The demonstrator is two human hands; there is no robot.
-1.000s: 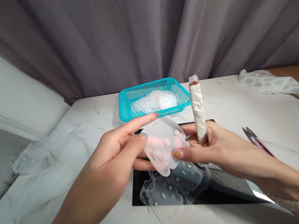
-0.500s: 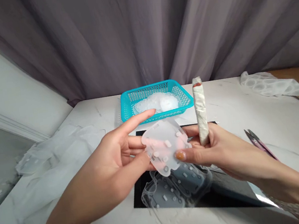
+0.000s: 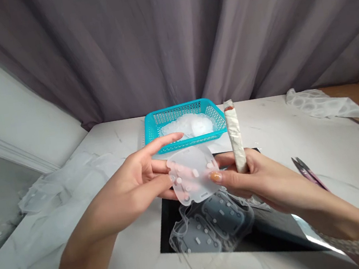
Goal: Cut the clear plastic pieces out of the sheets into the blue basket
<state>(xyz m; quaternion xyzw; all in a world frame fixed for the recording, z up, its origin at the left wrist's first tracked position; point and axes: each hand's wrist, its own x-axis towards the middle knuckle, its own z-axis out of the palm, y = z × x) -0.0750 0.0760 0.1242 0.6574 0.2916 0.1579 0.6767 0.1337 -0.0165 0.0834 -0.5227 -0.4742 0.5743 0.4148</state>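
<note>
A translucent plastic piece [image 3: 192,175] with notched edges and small raised studs is held up between both hands. My left hand [image 3: 136,188] pinches its left edge, with the index finger stretched out above. The thumb and fingers of my right hand [image 3: 239,175] grip its right edge. Tucked in that same hand, a stick wrapped in whitish tape [image 3: 235,135], reddish near its tip, stands almost upright. Below the hands, a clear plastic sheet with similar moulded shapes [image 3: 197,235] lies over a black mat [image 3: 269,238].
Behind the hands stands a turquoise basket [image 3: 184,143] with translucent pieces [image 3: 194,123] inside. Thread snips [image 3: 308,173] lie at the right. Cloudy plastic sheets [image 3: 70,195] spread at the left, and another sheet [image 3: 325,103] lies at the far right beside a brown surface [image 3: 345,94].
The plastic piece has been turned between the hands and moved slightly left. The right hand and the taped stick have also shifted a little left.
</note>
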